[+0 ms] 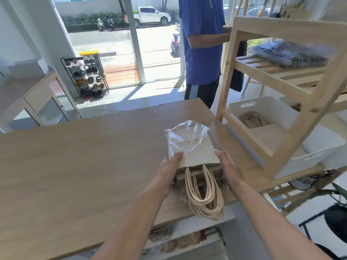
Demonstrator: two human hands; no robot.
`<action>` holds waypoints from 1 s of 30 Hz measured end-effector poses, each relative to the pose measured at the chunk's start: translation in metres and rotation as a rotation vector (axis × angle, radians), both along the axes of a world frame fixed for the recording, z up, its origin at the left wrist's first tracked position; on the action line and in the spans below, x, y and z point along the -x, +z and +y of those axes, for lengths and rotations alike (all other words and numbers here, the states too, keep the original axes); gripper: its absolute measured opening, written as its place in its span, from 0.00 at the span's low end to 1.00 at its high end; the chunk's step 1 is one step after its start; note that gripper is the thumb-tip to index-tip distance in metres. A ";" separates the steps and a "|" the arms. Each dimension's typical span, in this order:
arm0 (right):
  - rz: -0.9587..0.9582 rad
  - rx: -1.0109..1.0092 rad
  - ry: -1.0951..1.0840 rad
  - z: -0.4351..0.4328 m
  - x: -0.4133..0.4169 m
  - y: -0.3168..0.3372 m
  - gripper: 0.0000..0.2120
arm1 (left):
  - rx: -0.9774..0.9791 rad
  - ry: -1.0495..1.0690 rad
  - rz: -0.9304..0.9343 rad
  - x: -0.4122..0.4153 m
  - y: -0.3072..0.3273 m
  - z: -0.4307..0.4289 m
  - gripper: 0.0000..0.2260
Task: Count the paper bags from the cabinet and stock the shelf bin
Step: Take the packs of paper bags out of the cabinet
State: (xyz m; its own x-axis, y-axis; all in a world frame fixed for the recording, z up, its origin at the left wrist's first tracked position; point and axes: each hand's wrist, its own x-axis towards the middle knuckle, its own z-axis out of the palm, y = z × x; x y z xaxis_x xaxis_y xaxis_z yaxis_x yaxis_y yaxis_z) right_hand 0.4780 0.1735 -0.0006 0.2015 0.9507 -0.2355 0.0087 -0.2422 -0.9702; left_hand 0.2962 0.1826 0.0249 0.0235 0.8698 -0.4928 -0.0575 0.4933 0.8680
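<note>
A stack of brown paper bags with rope handles, its far end inside a clear plastic wrap, is held just above the wooden table near its right edge. My left hand grips the stack's left side, thumb on top. On the opposite side my right hand grips it. The handles hang toward me over the table edge. A white bin on the wooden shelf at the right holds more paper bags.
A person in a blue shirt stands behind the table by the shelf. Folded dark cloth lies on the shelf's upper level. A cabinet stands at the left, a shoe rack by the glass door. Bags show in the open compartment under the table.
</note>
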 end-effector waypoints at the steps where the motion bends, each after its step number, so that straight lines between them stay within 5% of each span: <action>1: -0.021 0.000 0.000 0.004 0.000 -0.001 0.39 | 0.020 0.003 -0.004 0.001 -0.001 0.002 0.20; 7: -0.132 0.058 0.058 0.005 0.001 0.001 0.48 | 0.118 0.005 -0.167 0.013 0.001 -0.005 0.23; 11: -0.237 0.037 0.077 -0.008 -0.004 0.014 0.34 | 0.100 0.139 -0.182 0.022 -0.006 -0.030 0.20; 16: -0.301 0.027 0.003 -0.049 -0.022 0.006 0.22 | 0.083 0.213 -0.109 0.021 -0.017 -0.075 0.21; 23: -0.242 0.048 -0.118 -0.107 -0.031 -0.038 0.10 | 0.175 0.035 0.033 0.013 -0.058 -0.153 0.16; 30: -0.223 0.233 -0.012 -0.149 -0.027 -0.109 0.18 | 0.264 0.039 0.369 0.013 -0.135 -0.184 0.11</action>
State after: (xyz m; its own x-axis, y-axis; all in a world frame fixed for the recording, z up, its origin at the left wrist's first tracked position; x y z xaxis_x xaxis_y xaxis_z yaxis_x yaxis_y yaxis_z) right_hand 0.5048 0.0242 -0.1093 0.2833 0.8736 -0.3957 0.2108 -0.4593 -0.8629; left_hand 0.2829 -0.0012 -0.1101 -0.2255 0.7102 -0.6669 0.2087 0.7039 0.6790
